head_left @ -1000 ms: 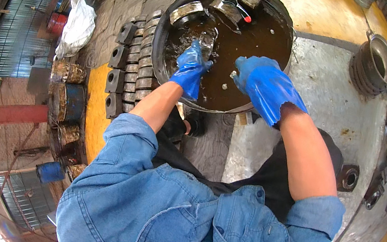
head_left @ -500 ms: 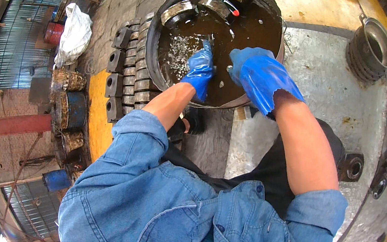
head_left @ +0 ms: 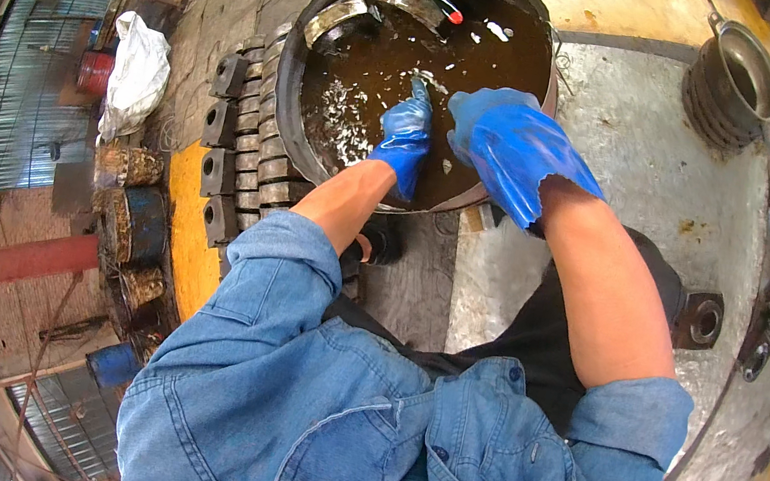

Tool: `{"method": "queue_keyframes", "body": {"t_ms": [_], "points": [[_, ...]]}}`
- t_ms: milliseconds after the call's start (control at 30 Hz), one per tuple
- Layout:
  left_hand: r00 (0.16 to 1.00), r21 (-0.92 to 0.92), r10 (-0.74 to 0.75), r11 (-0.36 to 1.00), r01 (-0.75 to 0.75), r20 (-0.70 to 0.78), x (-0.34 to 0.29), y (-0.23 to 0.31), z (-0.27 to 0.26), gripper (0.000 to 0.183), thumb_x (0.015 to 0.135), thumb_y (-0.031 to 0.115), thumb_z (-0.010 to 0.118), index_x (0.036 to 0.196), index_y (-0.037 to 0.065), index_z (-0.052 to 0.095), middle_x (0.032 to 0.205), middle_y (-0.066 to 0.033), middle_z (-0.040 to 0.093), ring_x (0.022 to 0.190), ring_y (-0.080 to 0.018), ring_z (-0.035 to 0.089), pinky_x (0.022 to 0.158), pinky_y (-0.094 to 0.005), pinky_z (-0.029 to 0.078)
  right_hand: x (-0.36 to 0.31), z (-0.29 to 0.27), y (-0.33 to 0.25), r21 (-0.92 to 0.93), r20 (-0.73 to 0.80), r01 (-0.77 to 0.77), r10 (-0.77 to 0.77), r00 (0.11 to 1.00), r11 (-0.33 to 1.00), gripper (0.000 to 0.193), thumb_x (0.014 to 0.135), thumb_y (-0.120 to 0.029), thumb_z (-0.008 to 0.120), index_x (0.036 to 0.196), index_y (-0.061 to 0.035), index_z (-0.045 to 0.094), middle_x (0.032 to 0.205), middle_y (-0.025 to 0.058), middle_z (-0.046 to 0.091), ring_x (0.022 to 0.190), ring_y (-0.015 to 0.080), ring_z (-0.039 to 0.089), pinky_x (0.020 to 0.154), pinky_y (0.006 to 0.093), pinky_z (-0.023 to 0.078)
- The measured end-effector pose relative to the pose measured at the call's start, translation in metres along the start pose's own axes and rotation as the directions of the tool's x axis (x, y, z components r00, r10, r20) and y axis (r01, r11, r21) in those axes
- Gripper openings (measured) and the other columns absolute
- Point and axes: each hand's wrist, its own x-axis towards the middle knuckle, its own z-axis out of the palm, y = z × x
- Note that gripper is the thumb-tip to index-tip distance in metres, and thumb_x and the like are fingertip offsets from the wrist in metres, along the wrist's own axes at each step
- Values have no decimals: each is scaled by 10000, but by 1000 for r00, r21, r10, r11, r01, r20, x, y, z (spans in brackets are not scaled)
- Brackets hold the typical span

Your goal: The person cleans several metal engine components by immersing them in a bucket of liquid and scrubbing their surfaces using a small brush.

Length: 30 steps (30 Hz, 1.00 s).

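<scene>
Brown, murky liquid filled the round tub, which stood just in front of the person and had a dark, thick rim. Whitish flecks of foam floated on its surface, mostly at the left side. Over this liquid was the left hand, in a smooth, shiny blue glove; one digit was stretched forward and the others looked folded, but I cannot tell if they gripped something. The right hand was near it, in a blue glove with a wide, ragged cuff; its fingers were bent downward, and whether they were closed on a thing I cannot tell.

At the far side of the tub lay a curved metal block with a worn face, and a slim tool with a red end. Outside, on the left, stood a row of ribbed metal pieces, and beside them dark square blocks with round holes. On the right, a ribbed metal cylinder stood on a dull, scratched metal sheet. Farther left was a crumpled white bag.
</scene>
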Motion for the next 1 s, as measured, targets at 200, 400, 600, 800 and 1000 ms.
{"method": "queue_keyframes", "body": {"t_ms": [200, 400, 600, 800, 1000], "points": [[995, 17, 54, 998, -52, -83, 18, -15, 34, 606, 1025, 146, 523, 1584, 7, 332, 855, -140, 764, 733, -295, 756, 597, -473, 589, 6, 1, -2, -8, 22, -21, 22, 1000, 1000, 420, 961, -343, 637, 1300, -96, 662, 1235, 182, 730, 1132, 373, 710, 948, 500, 570], [997, -432, -44, 900, 67, 63, -11, -5, -20, 534, 1049, 461, 454, 1360, 54, 607, 1243, -213, 702, 1173, -377, 665, 956, -464, 529, 9, 5, 6, 9, -12, -17, 17, 1000, 1000, 426, 949, -339, 658, 1297, -94, 661, 1227, 182, 732, 1141, 370, 704, 954, 499, 567], [976, -464, 218, 862, -202, -19, 15, -25, -47, 515, 892, 266, 785, 1327, 30, 641, 1150, -227, 742, 1063, -385, 708, 927, -460, 553, 0, -5, 8, 53, -82, -11, 16, 996, 999, 421, 928, -324, 670, 1272, -82, 669, 1191, 197, 733, 1122, 391, 699, 941, 510, 561], [952, -791, 238, 612, 7, 192, 31, -17, -84, 318, 982, 239, 683, 1198, 8, 716, 1057, -117, 756, 886, -211, 657, 808, -383, 531, 18, 6, 25, 78, -87, 3, 4, 996, 997, 431, 911, -317, 682, 1278, -91, 666, 1160, 203, 735, 1097, 401, 701, 915, 508, 566], [866, -892, 249, -18, 452, 434, 20, -17, -106, 340, 1054, 352, 530, 1105, 66, 706, 1082, -136, 765, 971, -342, 722, 889, -429, 571, 86, 39, 20, -183, -31, -197, 195, 980, 963, 407, 884, -291, 692, 1231, -78, 692, 1102, 209, 745, 1040, 404, 716, 866, 519, 571]]}}
